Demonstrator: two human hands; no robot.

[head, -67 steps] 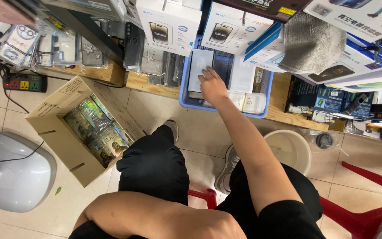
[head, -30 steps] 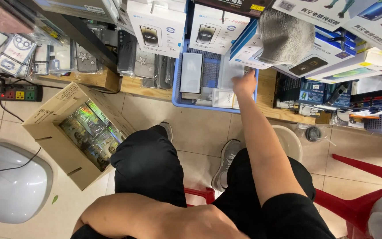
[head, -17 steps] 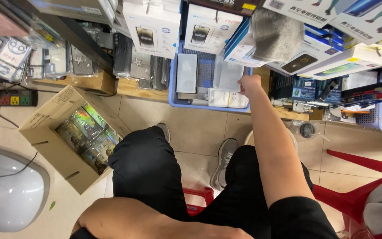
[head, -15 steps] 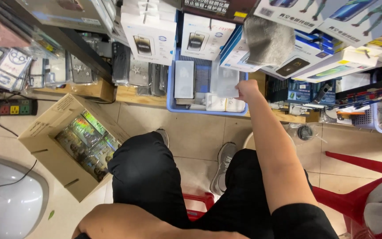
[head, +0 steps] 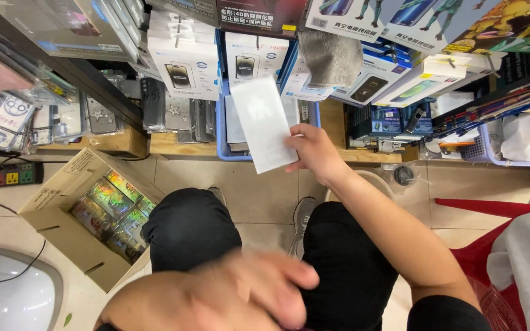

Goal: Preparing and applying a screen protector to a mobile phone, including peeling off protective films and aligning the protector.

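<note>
My right hand (head: 314, 152) holds a flat white rectangular packet (head: 264, 124) by its lower right edge, lifted in front of a blue basket (head: 221, 132) of similar flat packets on a low wooden shelf (head: 179, 144). My left hand (head: 249, 294) is blurred in the foreground above my left knee, fingers spread, holding nothing. I sit with both legs in black trousers (head: 191, 230) over a tiled floor.
An open cardboard box (head: 62, 202) of shiny packets stands on the floor at left, with a power strip (head: 6, 176) behind it. White and blue phone-accessory boxes (head: 185, 61) hang on racks above. A grey cloth (head: 329, 56) hangs near them. A red plastic stool (head: 480, 227) stands at right.
My right hand has pulled a white packet out of the blue basket and drawn it back toward me. My left hand has risen into view with its fingers apart.
</note>
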